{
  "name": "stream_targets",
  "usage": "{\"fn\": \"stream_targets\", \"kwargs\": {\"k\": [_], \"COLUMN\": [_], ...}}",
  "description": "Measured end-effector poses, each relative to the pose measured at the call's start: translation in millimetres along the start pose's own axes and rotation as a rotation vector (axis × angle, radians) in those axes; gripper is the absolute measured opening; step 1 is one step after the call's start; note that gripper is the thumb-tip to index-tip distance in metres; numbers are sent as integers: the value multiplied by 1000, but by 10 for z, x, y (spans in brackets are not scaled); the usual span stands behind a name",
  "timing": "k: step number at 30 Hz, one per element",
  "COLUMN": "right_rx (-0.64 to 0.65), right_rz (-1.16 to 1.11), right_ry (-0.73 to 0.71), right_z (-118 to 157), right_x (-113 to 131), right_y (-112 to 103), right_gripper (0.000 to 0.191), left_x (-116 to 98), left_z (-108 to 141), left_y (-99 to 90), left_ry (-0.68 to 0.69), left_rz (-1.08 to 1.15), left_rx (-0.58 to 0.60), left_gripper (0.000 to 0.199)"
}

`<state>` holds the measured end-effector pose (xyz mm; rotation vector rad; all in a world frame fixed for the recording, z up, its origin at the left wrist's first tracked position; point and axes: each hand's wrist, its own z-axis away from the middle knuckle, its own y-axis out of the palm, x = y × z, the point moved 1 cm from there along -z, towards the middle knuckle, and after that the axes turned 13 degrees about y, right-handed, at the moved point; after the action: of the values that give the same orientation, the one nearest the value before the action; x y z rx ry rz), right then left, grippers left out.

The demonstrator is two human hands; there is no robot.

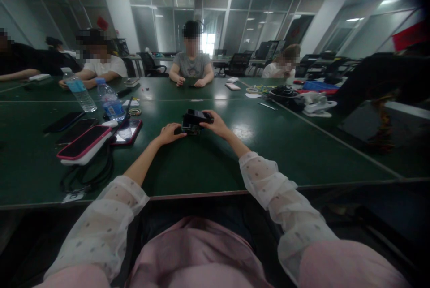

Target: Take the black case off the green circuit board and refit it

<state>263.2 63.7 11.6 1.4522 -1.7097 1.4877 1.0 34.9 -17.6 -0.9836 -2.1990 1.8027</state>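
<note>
In front of me on the green table is a small dark box-like device, and its exact kind is not clear. A black cover-like piece is tilted above its lower part, touching or nearly touching it. My right hand grips this upper piece from the right, thumb on the near side and fingers over the far side. At the left edge, my left hand holds the lower part between thumb and fingers, with the palm low over the table. The inside of the device is too dark to make out.
Phones, a black cable and two plastic bottles are at the left. A roll of tape lies near them. At the right are a pen, black headphone-like gear and a white device. People sit opposite.
</note>
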Motion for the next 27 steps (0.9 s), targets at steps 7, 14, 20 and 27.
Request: {"fn": "stream_targets", "kwargs": {"k": [7, 14, 20, 27], "right_rx": [71, 108, 161, 193], "right_rz": [68, 199, 165, 41], "right_ry": [-71, -93, -45, 8], "right_z": [45, 67, 77, 107], "right_x": [-28, -97, -206, -196], "right_y": [75, 131, 162, 164], "right_gripper": [61, 57, 60, 63], "left_x": [25, -6, -5, 1], "left_z": [-14, -18, -12, -3], "left_y": [14, -4, -4, -10], "left_ry": [-4, -32, -29, -27], "left_rz": [-4, 6, 6, 25], "left_rx": [-10, -14, -3, -4], "left_gripper": [61, 68, 68, 70]}}
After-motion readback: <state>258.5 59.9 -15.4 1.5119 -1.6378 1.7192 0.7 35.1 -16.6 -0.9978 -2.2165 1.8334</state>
